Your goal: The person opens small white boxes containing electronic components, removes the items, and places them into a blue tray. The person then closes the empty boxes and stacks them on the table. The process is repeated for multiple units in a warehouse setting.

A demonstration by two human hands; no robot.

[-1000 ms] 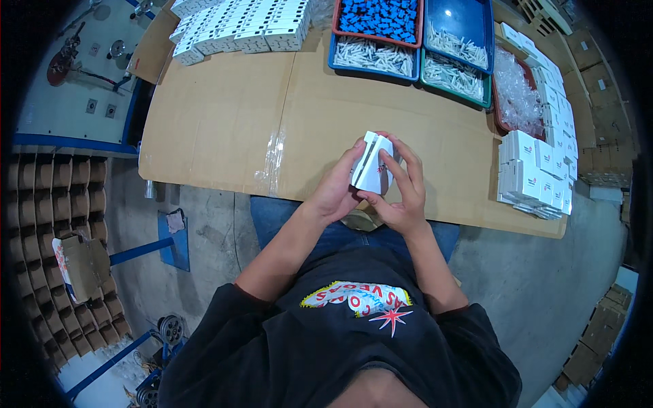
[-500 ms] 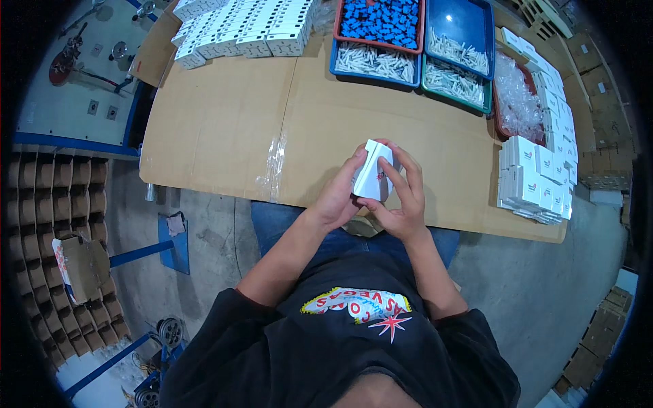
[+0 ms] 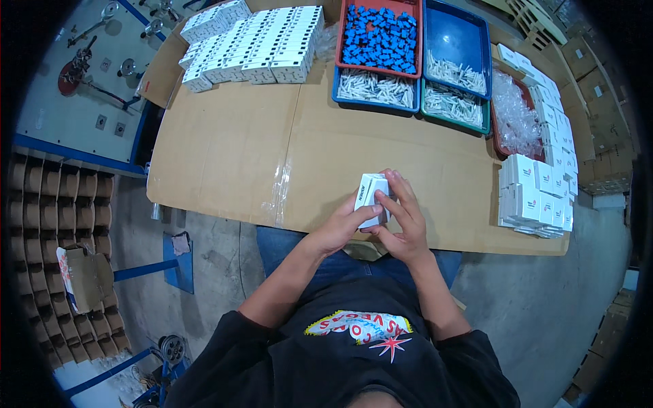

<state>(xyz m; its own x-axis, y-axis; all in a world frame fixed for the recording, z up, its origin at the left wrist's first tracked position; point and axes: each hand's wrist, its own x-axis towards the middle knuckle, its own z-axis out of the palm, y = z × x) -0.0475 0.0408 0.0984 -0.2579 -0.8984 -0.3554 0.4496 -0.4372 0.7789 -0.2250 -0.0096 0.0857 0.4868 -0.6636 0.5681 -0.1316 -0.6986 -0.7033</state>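
We see both hands closed around a small white carton (image 3: 372,197) just above the near edge of the cardboard-covered table (image 3: 224,149). Our left hand (image 3: 338,228) cups the carton from below, thumb on its face; our right hand (image 3: 401,224) lays fingers across its right side. Relative to the carton, rows of white boxes (image 3: 255,41) lie far up-left, a red tray of blue parts (image 3: 381,34) straight beyond, and stacked white boxes (image 3: 534,197) to the right.

Both bare forearms rise from the lower edge and converge at mid-frame, elbows bent outward. The left hand (image 3: 338,228) lies palm-down, thumb and fingers curled inward toward the right hand. The right hand (image 3: 401,224) stands just beside it, fingers (image 3: 400,192) extended and spread upward, thumb tucked toward the left. The two hands touch at the fingertips.
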